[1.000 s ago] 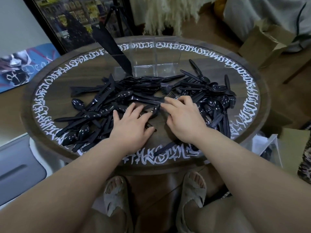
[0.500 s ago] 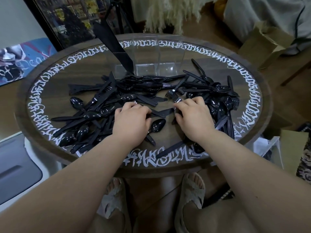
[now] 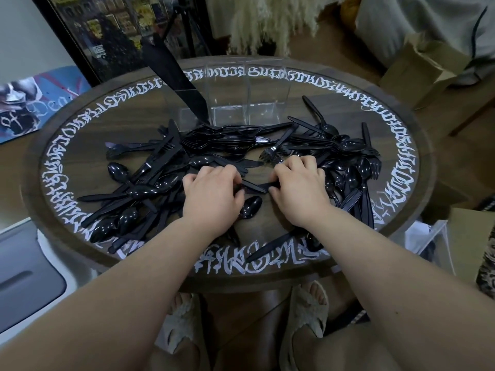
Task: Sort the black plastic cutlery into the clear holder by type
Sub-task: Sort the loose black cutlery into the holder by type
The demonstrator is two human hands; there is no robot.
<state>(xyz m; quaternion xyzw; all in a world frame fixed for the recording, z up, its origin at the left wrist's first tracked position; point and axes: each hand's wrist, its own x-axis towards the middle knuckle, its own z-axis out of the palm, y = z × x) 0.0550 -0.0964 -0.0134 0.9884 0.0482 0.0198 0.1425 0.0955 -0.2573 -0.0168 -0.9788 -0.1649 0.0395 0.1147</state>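
A heap of black plastic cutlery (image 3: 222, 145), spoons, forks and knives mixed, covers the middle of the round wooden table (image 3: 334, 266). Behind it stands the clear holder (image 3: 265, 92) with three compartments; black knives (image 3: 174, 73) lean out of its left one, the other two look bare. My left hand (image 3: 213, 194) and my right hand (image 3: 300, 194) are at the near edge of the heap, fingers curled. Between them lies a black knife (image 3: 254, 186); each hand pinches one end of it. A loose spoon (image 3: 250, 206) lies just below.
The table top carries a ring of white lettering (image 3: 257, 263). Cardboard boxes (image 3: 417, 73) stand on the floor at the right, a white appliance (image 3: 26, 277) at the lower left. My sandalled feet (image 3: 308, 309) show under the table edge.
Both hands went from lying flat on the cutlery to curled fingers, and they have closed on a knife between them. The heap has shifted slightly.
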